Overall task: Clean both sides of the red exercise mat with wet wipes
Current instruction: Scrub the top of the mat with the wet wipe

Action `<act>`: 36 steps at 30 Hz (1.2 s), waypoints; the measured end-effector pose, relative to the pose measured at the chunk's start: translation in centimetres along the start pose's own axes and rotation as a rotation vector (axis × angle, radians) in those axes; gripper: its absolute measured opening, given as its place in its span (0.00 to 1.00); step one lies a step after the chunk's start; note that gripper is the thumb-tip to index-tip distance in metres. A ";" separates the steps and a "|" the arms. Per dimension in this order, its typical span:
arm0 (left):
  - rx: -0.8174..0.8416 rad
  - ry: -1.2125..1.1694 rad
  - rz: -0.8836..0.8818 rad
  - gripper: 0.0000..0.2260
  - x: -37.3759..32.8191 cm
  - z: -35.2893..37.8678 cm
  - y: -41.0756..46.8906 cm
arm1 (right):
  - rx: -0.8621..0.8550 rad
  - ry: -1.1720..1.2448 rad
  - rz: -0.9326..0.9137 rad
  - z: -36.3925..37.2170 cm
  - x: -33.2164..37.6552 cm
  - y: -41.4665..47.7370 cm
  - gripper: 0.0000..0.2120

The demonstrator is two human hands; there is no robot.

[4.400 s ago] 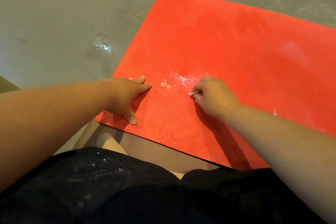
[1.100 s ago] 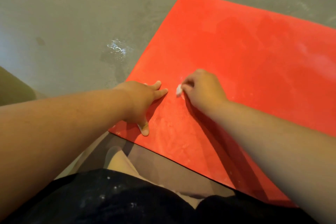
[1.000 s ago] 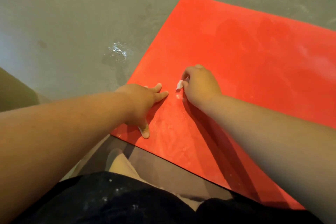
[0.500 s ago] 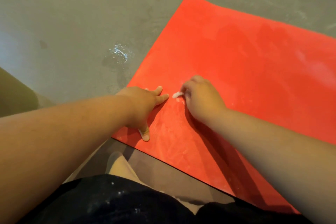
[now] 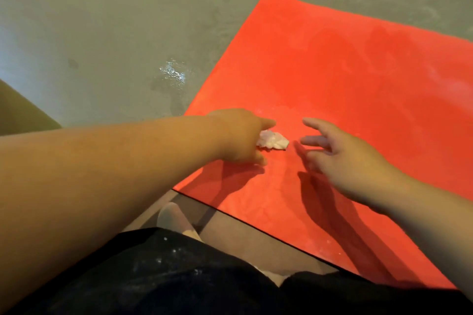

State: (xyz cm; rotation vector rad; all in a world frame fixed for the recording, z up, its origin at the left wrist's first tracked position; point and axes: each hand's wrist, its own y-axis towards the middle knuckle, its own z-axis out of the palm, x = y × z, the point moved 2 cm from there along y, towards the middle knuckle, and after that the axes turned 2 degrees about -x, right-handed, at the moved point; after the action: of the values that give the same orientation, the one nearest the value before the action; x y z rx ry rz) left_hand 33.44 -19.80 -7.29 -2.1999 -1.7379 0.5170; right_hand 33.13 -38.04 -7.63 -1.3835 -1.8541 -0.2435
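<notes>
The flat red exercise mat (image 5: 358, 84) is lying on the grey concrete floor (image 5: 102, 20), beside a glistening wet patch (image 5: 174, 77). The left hand (image 5: 238, 135) is holding a crumpled white wet wipe (image 5: 273, 142) on the mat's near-left part; the right hand (image 5: 340, 158) is hovering alongside, fingers spread wide.

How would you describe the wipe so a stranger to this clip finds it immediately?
Find the red exercise mat on the grey floor and go to its near-left corner. Between the left hand and the open right hand is a small crumpled wipe, one end in the left hand's grip. It is the only white lump on the red.
</notes>
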 end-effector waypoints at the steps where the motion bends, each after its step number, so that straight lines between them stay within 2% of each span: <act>1: -0.060 0.041 0.042 0.29 -1.0 -0.2 0.5 | 0.005 -0.071 0.036 -0.6 -0.6 -0.9 0.27; 3: -0.096 0.133 0.136 0.14 -2.5 0.1 1.1 | 0.015 -0.223 0.067 -1.2 -1.6 -2.0 0.27; 6: -0.105 0.188 0.217 0.07 -1.3 1.6 1.6 | 0.081 -0.373 0.059 -0.4 -2.0 -1.3 0.27; 8: -0.157 0.139 0.151 0.07 0.3 1.6 1.9 | 0.135 -0.414 0.058 0.3 -1.7 -0.1 0.26; 12: -0.299 0.002 -0.012 0.11 1.3 1.2 1.8 | 0.176 -0.442 0.050 0.9 -1.6 1.7 0.27; 16: -0.289 -0.140 0.146 0.09 -0.3 2.9 1.2 | 0.218 -0.420 0.066 0.6 -1.9 2.4 0.27; 19: -0.299 -0.131 0.189 0.08 0.2 2.9 1.5 | 0.212 -0.396 0.063 0.3 -1.9 3.0 0.22; 23: -0.418 -0.071 0.107 0.12 1.5 2.3 2.5 | 0.213 -0.392 0.072 0.3 -1.8 3.0 0.20; 29: -0.314 -0.019 0.098 0.14 0.6 2.9 0.9 | 0.236 -0.395 0.084 0.2 -1.3 2.8 0.20; 33: -0.458 0.007 -0.028 0.14 1.8 2.0 2.7 | 0.237 -0.440 0.074 0.3 -0.8 2.9 0.21; 36: -0.451 -0.029 -0.010 0.12 2.0 2.4 2.1 | 0.249 -0.454 0.074 0.3 -0.9 3.0 0.21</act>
State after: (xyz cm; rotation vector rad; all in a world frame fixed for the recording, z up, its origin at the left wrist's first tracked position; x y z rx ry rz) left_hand 34.59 -18.28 -10.59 -2.4808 -2.0407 0.1619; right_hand 35.72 -37.32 -9.32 -1.4063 -2.1022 0.3585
